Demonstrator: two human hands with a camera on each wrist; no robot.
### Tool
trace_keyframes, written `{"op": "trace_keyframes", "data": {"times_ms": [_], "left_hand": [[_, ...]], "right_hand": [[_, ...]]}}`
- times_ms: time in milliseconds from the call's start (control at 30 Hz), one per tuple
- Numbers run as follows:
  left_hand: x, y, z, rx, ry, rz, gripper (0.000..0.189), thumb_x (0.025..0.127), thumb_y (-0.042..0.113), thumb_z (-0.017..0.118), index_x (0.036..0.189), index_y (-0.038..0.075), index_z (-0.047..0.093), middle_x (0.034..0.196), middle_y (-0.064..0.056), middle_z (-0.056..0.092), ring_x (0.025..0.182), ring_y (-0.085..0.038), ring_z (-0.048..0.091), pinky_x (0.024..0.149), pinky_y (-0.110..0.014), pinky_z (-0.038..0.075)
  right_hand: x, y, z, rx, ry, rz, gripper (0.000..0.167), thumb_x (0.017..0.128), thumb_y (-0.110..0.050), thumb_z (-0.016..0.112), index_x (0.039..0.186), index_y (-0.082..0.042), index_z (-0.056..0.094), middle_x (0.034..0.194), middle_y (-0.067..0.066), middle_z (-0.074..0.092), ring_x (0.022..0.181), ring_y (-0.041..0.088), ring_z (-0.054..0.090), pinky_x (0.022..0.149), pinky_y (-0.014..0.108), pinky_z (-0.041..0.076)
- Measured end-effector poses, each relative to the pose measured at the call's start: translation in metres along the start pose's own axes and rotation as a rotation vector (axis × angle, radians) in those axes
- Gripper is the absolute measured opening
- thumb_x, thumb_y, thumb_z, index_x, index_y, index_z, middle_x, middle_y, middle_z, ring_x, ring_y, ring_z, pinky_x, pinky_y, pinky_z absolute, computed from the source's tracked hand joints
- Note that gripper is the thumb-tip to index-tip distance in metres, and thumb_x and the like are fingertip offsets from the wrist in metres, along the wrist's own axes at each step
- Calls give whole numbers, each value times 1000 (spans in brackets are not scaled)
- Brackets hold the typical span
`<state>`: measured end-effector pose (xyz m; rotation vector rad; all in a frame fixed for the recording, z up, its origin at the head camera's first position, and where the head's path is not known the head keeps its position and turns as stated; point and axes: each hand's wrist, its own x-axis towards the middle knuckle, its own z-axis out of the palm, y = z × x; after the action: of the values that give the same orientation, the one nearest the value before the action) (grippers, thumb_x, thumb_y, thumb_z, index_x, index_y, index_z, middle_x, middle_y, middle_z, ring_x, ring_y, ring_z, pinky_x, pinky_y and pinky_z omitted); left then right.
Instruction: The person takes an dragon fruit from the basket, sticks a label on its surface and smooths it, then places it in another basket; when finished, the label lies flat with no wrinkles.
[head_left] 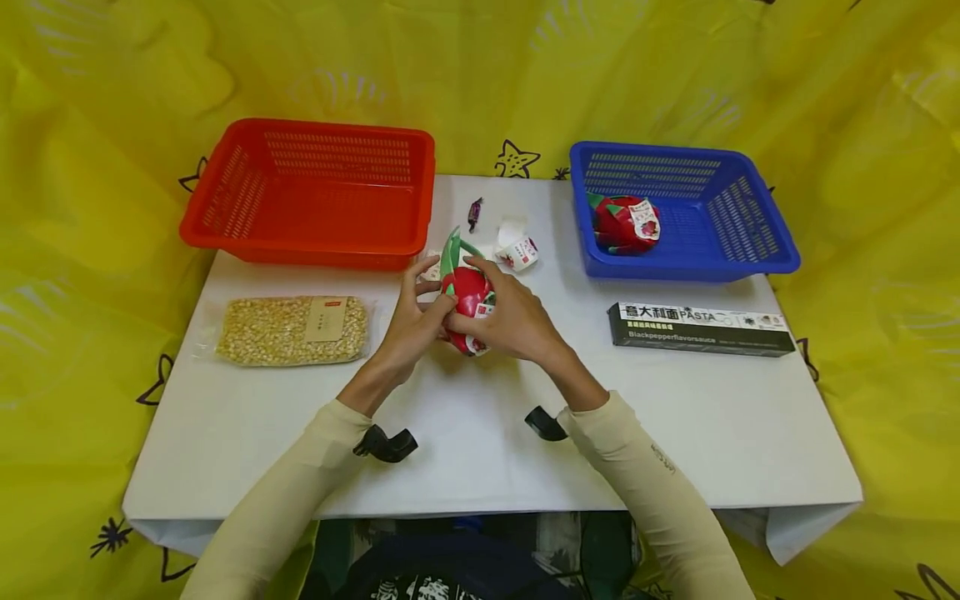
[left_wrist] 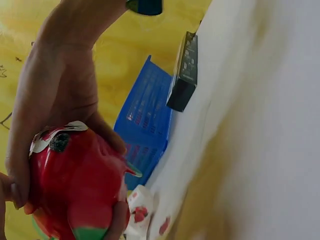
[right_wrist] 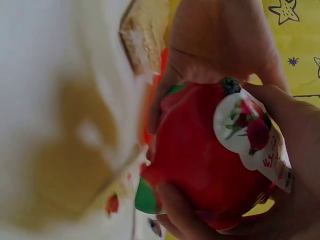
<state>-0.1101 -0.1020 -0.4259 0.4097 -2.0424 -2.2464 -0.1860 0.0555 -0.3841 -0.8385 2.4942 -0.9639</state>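
Over the middle of the table a red dragon fruit (head_left: 467, 287) with green leaf tips is held between both hands. My left hand (head_left: 411, 327) grips its left side, thumb across the front. My right hand (head_left: 517, 315) curls round the right side. A white label (right_wrist: 245, 125) with a dragon fruit picture lies on the skin by the dark stem end, under the right thumb in the right wrist view. Just beyond the hands is a strip of white printed labels (head_left: 517, 250), partly curled; part of it is hidden behind the fruit.
A red basket (head_left: 255, 250) stands back left, a blue basket (head_left: 675, 268) back right with another labelled dragon fruit (head_left: 626, 225) inside. A bag of yellow kernels (head_left: 270, 332) lies left, a pasta box (head_left: 701, 329) right. A small wrapped candy (head_left: 475, 214) lies behind the fruit.
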Motion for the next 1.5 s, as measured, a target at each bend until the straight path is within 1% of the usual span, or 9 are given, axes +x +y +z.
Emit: {"op": "trace_keyframes", "data": {"times_ms": [167, 367, 467, 600, 800, 933, 1200, 1333, 1500], "left_hand": [[5, 5, 15, -51, -8, 85, 69, 104, 24, 59, 162, 26, 23, 151, -17, 40, 124, -32, 56, 79, -34, 62], [6, 10, 19, -84, -103, 147, 68, 108, 21, 55, 164, 22, 17, 160, -17, 38, 138, -39, 54, 99, -55, 58], [5, 6, 15, -22, -129, 124, 68, 108, 19, 54, 165, 21, 16, 162, -19, 38, 140, -41, 52, 104, -54, 56], [4, -6, 6, 59, -142, 52, 67, 108, 16, 52, 166, 19, 17, 163, -20, 38, 142, -39, 49, 110, -54, 52], [8, -20, -3, 171, -180, 7, 61, 109, 17, 54, 164, 16, 27, 161, -18, 42, 141, -37, 48, 113, -58, 45], [11, -26, -1, 251, -214, 16, 53, 109, 17, 55, 160, 13, 39, 159, -16, 47, 140, -36, 50, 113, -55, 45], [17, -26, 10, 272, -255, 34, 51, 109, 16, 56, 158, 10, 44, 158, -15, 49, 139, -37, 50, 113, -55, 45], [25, -23, 26, 282, -292, 64, 50, 109, 19, 55, 158, 12, 46, 158, -16, 49, 139, -33, 52, 111, -52, 47], [39, -17, 53, 253, -355, 112, 50, 110, 21, 54, 158, 17, 46, 159, -12, 50, 136, -27, 55, 110, -50, 49]], "right_hand": [[4, 1, -35, -19, -20, 11, 83, 86, -47, 83, 157, -25, 47, 135, 15, 65, 113, 34, 68, 81, 45, 65], [8, 16, -90, -10, -5, 39, 81, 86, -40, 86, 154, -23, 44, 134, 19, 60, 117, 37, 65, 76, 45, 66], [9, 26, -130, -42, 35, 71, 84, 88, -40, 86, 156, -22, 40, 132, 22, 57, 114, 40, 66, 71, 41, 66], [14, 47, -188, -184, 94, 109, 91, 90, -46, 82, 162, -19, 34, 133, 28, 54, 110, 46, 66, 69, 38, 65], [23, 90, -243, -319, 67, 192, 99, 94, -50, 78, 167, -13, 23, 142, 37, 50, 98, 53, 72, 73, 52, 65], [27, 113, -260, -383, 42, 243, 101, 94, -49, 78, 167, -11, 20, 142, 38, 48, 109, 56, 64, 77, 58, 63], [33, 140, -276, -408, -20, 271, 100, 94, -40, 80, 166, -5, 18, 141, 38, 45, 114, 58, 56, 72, 53, 64], [38, 152, -279, -402, -72, 297, 101, 96, -40, 79, 166, -5, 15, 141, 39, 43, 114, 60, 56, 77, 55, 64], [43, 169, -277, -436, -120, 332, 103, 96, -49, 75, 167, -8, 13, 144, 40, 40, 120, 64, 50, 93, 70, 55]]}}
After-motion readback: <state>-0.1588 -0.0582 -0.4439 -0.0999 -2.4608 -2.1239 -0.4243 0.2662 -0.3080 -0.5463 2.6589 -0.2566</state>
